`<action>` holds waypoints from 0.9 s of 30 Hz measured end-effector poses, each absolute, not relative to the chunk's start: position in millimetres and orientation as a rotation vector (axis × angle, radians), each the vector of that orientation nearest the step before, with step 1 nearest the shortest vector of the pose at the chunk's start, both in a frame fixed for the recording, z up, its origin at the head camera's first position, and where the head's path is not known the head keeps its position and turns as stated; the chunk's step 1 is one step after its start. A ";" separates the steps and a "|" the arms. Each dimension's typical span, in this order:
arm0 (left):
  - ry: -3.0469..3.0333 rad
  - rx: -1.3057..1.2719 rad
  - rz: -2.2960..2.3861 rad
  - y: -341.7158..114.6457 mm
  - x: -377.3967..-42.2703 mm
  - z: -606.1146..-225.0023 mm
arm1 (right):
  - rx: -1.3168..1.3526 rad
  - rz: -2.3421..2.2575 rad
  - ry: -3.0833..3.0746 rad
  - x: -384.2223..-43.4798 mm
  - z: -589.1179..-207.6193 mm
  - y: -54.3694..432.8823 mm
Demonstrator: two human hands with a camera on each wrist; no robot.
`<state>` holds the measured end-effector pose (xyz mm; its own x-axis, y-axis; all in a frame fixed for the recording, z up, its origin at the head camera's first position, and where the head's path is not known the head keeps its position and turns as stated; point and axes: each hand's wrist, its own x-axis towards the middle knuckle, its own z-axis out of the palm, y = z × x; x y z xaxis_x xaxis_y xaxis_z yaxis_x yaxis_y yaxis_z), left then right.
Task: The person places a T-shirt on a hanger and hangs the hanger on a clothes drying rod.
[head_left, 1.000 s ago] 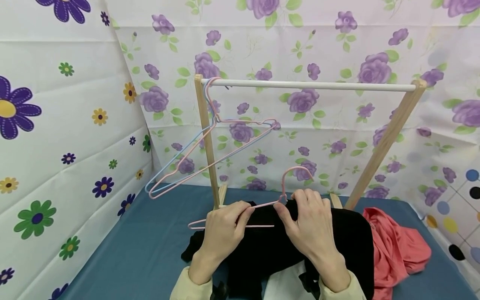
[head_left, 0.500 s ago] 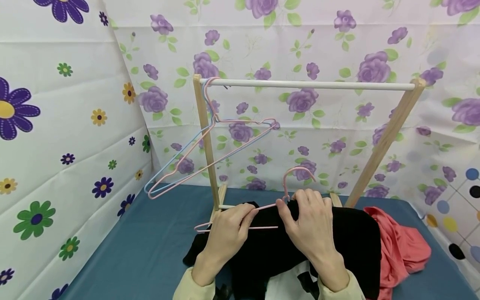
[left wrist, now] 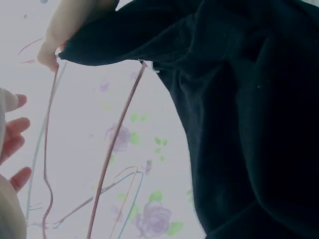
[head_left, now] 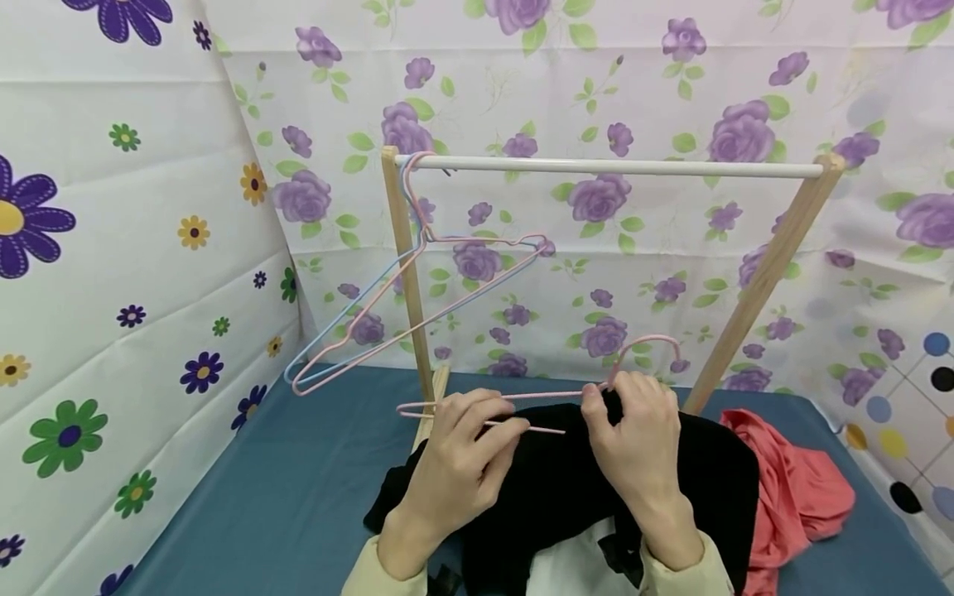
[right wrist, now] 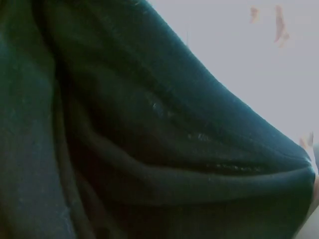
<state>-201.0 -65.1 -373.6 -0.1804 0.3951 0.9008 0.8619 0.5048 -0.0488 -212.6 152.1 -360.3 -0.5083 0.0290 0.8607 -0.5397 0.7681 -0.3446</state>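
Observation:
My right hand [head_left: 637, 439] pinches a pink hanger [head_left: 551, 395] close to its hook, together with the edge of a black garment [head_left: 711, 480]. The hanger's right part is hidden in the cloth, while its left end sticks out. Beside that end is my left hand [head_left: 469, 472], its fingers loosely bent. In the left wrist view the left fingers [left wrist: 15, 137] are spread and stand apart from the hanger's pink bars [left wrist: 117, 134]. Dark cloth [right wrist: 149, 149] fills most of the right wrist view.
A rack with a white rail [head_left: 611, 167] and wooden legs stands behind. One pink and one blue hanger [head_left: 350, 313] hang at its left end. Coral fabric [head_left: 801, 497] lies to the right on the blue surface [head_left: 246, 497]. A white piece [head_left: 570, 563] shows under the black garment.
The left hand has let go of the hanger bar and its fingers have loosened. The hanger has shifted right and turned, its hook now farther right, along with the right hand.

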 end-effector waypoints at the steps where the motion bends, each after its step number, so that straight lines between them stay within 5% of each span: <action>1: -1.784 -1.096 -0.594 -64.7 -199.8 -373.2 | 0.376 0.752 -1.993 -212.9 -359.7 154.1; 16: -2.594 -1.434 -0.609 -54.7 -205.0 -402.2 | 0.352 0.844 -1.953 -213.5 -355.0 170.9; 27: -2.884 -1.245 -0.682 -84.1 -215.5 -396.6 | 0.347 0.917 -1.886 -212.6 -352.0 189.5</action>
<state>-215.5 -84.1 -396.6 -0.6977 0.7095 0.0989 0.6786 0.6105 0.4084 -212.6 189.5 -352.0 -0.4864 0.1456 0.8615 -0.5874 0.6754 -0.4458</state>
